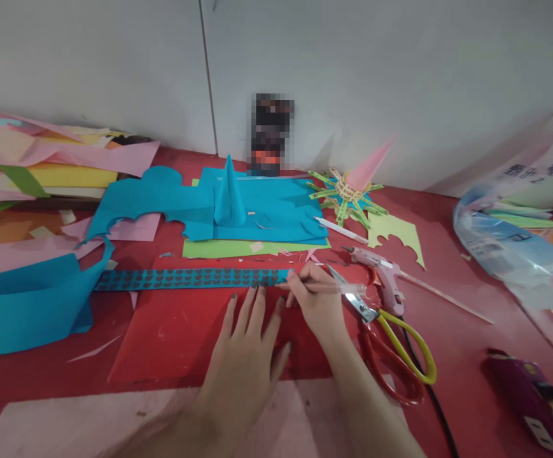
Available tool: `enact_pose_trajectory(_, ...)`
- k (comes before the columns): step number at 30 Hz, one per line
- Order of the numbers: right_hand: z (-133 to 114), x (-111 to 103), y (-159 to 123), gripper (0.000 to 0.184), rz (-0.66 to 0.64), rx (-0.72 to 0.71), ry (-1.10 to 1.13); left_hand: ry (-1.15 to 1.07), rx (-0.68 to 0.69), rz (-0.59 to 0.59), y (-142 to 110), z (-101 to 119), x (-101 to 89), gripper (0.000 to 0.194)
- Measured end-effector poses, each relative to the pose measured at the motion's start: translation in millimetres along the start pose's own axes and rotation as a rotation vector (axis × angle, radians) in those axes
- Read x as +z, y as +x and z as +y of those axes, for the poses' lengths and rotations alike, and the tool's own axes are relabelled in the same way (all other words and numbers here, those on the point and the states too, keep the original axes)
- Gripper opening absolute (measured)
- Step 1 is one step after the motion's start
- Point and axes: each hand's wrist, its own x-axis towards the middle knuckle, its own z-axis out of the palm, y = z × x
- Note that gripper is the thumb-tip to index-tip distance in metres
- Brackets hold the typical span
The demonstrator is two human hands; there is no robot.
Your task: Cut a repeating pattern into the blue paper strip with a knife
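My left hand lies flat with its fingers spread on a red paper sheet, fingertips just below a long blue paper strip printed with dark shapes. My right hand is closed in a pinch on a thin pen-like stick, its tip at the strip's right end. A pair of scissors with red and yellow handles lies just right of that hand.
A pink glue gun with its black cord lies behind the scissors. Further back stand a blue paper cone on blue sheets, a green-and-blue star ornament, stacked coloured papers at left, plastic bags at right.
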Motion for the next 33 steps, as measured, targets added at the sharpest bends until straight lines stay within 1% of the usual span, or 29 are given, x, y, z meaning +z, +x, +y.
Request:
enact_pose_trajectory(4, 1.8, 0.2, 0.5, 0.030, 0.012, 0.009, 0.010, -0.018, -0.006, -0.001, -0.3, 0.2, -0.2, 0.047)
enact_pose_trajectory(10, -1.7, -0.2, 1.2, 0.031, 0.060, 0.014, 0.071, -0.018, -0.010, -0.001, -0.1, -0.1, 0.9, 0.048)
enact_pose_trajectory(17, 1.0, 0.4, 1.7, 0.029, 0.043, -0.008, 0.001, -0.023, -0.011, -0.007, 0.2, 0.6, 0.9, 0.048)
enact_pose_trajectory(24, -3.0, 1.8, 0.5, 0.031, 0.090, -0.017, 0.029, -0.001, 0.002, 0.003, 1.0, 1.2, -0.3, 0.047)
enact_pose_trajectory(33, -0.1, 0.8, 0.5, 0.030, 0.073, 0.018, -0.024, 0.001, 0.001, 0.007, -0.1, 0.0, -0.3, 0.048)
